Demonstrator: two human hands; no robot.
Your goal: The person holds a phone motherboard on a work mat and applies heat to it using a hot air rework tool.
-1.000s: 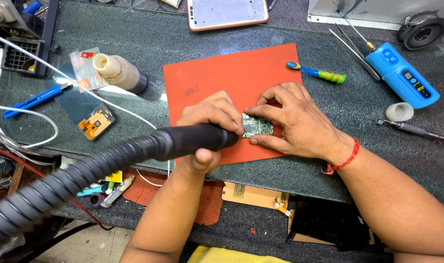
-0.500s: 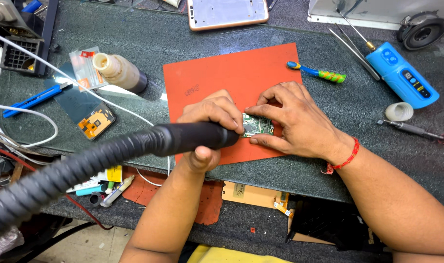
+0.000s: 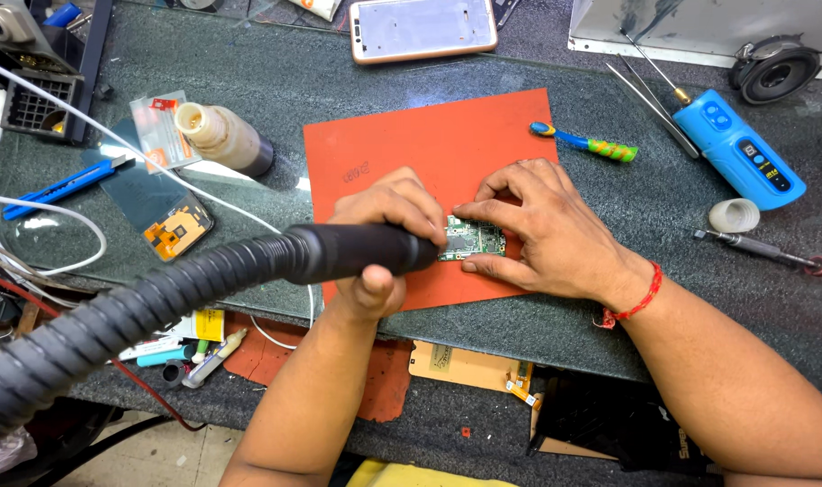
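At the far left of the counter (image 3: 248,72) a white cable (image 3: 50,212) loops past a blue utility knife (image 3: 64,188). Just right of it stands a tilted cream-capped bottle (image 3: 223,137), and below that lies a small orange-and-black part (image 3: 178,230). A thick black ribbed hose (image 3: 131,311) sweeps up from the lower left corner and ends in a smooth black handle (image 3: 361,252).

Your left hand (image 3: 388,225) is closed around that handle, fingers curled over the top and thumb underneath, with its tip pointed at the small green circuit board (image 3: 472,239). The board lies on the orange mat (image 3: 411,144), near the mat's lower right part, between your two hands.

Your right hand (image 3: 541,230) is spread flat over the mat, grasping nothing; its fingertips press on the board's top and bottom edges, pinning it down. A red thread band (image 3: 641,298) circles that wrist.

Above the mat lies a phone frame (image 3: 424,29). Farther right rest a blue-and-green handled tool (image 3: 584,142), metal tweezers (image 3: 652,108), a blue handheld device (image 3: 740,149), a white tape roll (image 3: 734,215) and a slim dark tool (image 3: 758,250).
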